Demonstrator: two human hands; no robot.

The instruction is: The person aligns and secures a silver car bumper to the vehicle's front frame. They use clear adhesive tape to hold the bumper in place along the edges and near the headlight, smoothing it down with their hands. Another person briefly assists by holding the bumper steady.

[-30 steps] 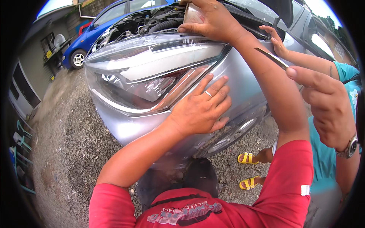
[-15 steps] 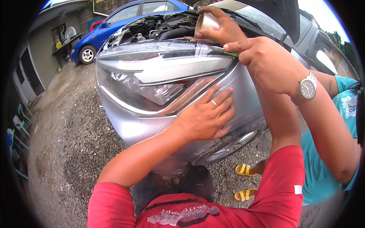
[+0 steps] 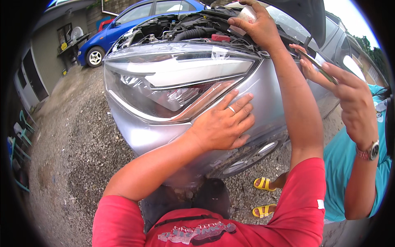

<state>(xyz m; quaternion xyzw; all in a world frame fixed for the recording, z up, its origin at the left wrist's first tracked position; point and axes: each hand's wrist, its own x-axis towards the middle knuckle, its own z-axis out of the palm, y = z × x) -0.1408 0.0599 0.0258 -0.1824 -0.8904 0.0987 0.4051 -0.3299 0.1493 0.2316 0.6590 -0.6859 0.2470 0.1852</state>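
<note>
My left hand (image 3: 224, 119) lies flat with fingers spread on the silver fender, against the edge of the headlight (image 3: 173, 84). My right hand (image 3: 261, 26) is raised over the engine bay, fingers wrapped round a roll of clear tape (image 3: 247, 15). A loose end of tape seems to hang below the roll. On the top edge of the headlight sits a short strip of clear tape (image 3: 220, 52), apart from the roll. To the right, a co-worker's hand (image 3: 354, 94) with a wristwatch holds a slim dark tool (image 3: 317, 66), blurred; the co-worker's other hand (image 3: 306, 66) is close to its tip.
The raised hood (image 3: 302, 18) hangs over the engine bay (image 3: 185, 31). A blue car (image 3: 123, 26) is parked behind. Gravel (image 3: 82, 144) covers the ground at left, with chairs (image 3: 24, 127) at the edge. The co-worker's yellow sandals (image 3: 264, 184) are beside the front wheel (image 3: 251, 158).
My right hand and the tape roll have moved up and right, and the stretched tape is now separated from the headlight strip. The co-worker's hands and tool have drawn back right. My left hand stays.
</note>
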